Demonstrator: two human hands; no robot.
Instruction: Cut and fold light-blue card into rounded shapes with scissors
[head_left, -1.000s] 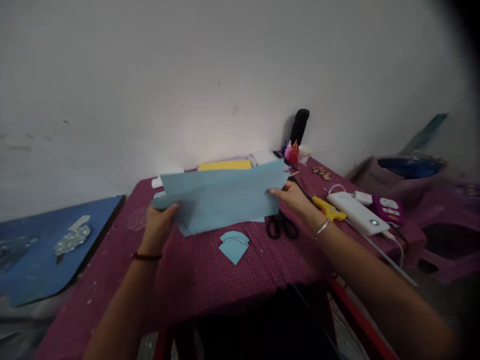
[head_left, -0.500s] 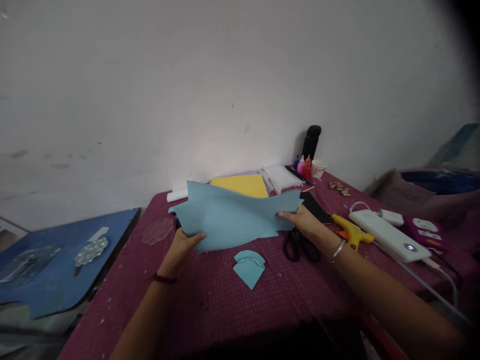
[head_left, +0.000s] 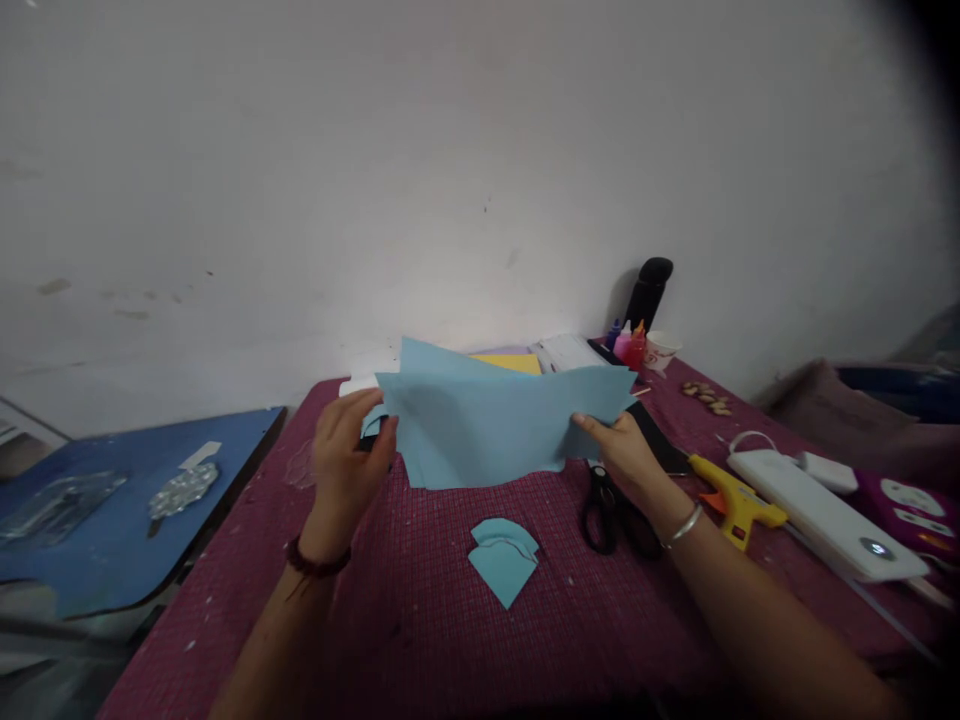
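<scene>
Light blue paper sheets [head_left: 487, 430], overlapping one another, are held up above the table. My right hand [head_left: 619, 445] pinches them near their right end, thumb on the near face. At the left edge my left hand [head_left: 349, 460] is raised with thumb and fingers apart, holding nothing. Cut blue paper pieces [head_left: 504, 570], one with a curved top and a pointed bottom, lie on the cloth nearer to me. Black-handled scissors [head_left: 611, 515] rest beside my right wrist, their blades partly hidden.
On the maroon tablecloth [head_left: 420, 640], a yellow glue gun [head_left: 739, 500] and a white power bank-like box [head_left: 821, 515] lie right. Behind stand paint bottles [head_left: 634, 345], a paper cup [head_left: 661, 350] and a black bottle [head_left: 649, 290]. A blue board [head_left: 97, 450] is left.
My left hand has let go of the blue sheets and opened beside their left edge. My right hand still holds them. The view has shifted slightly.
</scene>
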